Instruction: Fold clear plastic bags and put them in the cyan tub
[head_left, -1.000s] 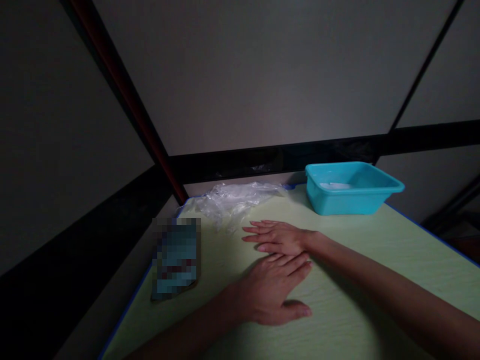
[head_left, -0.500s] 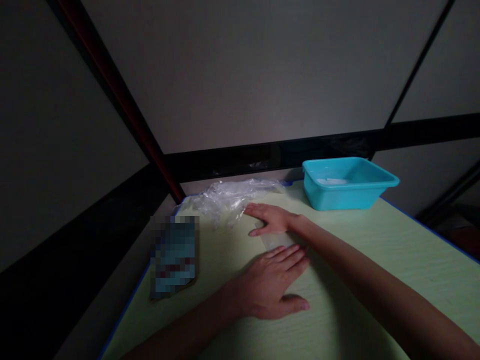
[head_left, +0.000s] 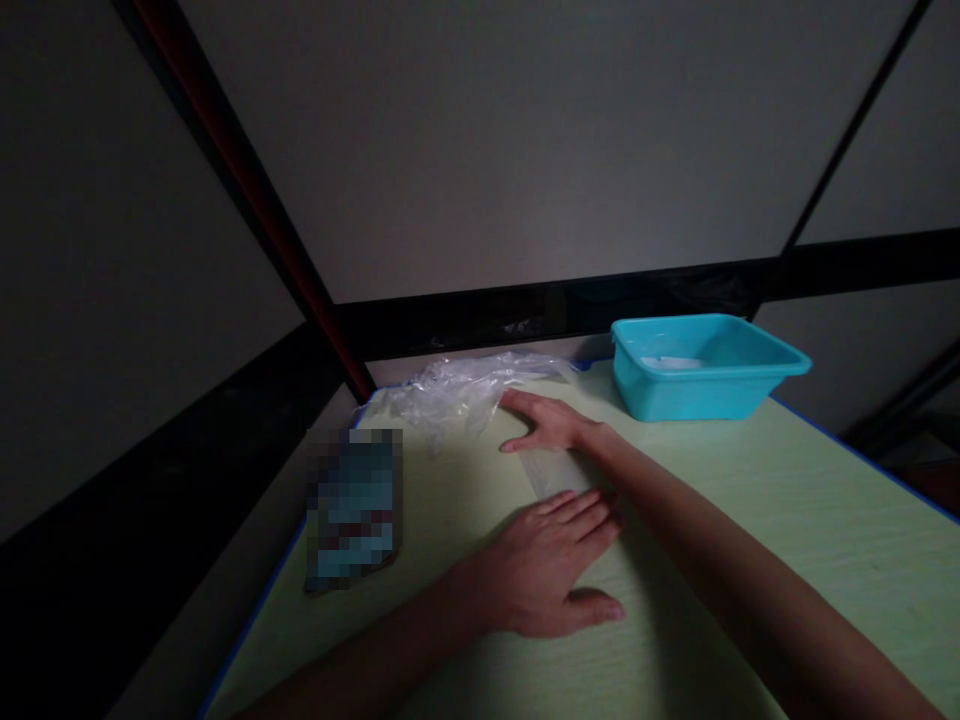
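Note:
A small translucent plastic sheet (head_left: 553, 474) lies flat on the pale green table (head_left: 750, 510). My left hand (head_left: 551, 570) is palm down with its fingers stretched out, their tips on the near part of the sheet. Beyond it, my right hand (head_left: 547, 423) is spread at the far edge of the sheet, thumb and fingers apart. Its fingertips reach to the crumpled clear plastic (head_left: 457, 390) at the back of the table. Neither hand grips anything.
A turquoise basin (head_left: 697, 390) with something white inside stands at the back right. At the left edge lies a pixelated flat object (head_left: 356, 515). A grey panelled wall (head_left: 525, 150) with dark strips rises behind the table.
My right hand has shifted slightly away from me, and its thumb and fingers are wider apart. More of the sheet shows. The view has turned a little; my left hand has hardly moved.

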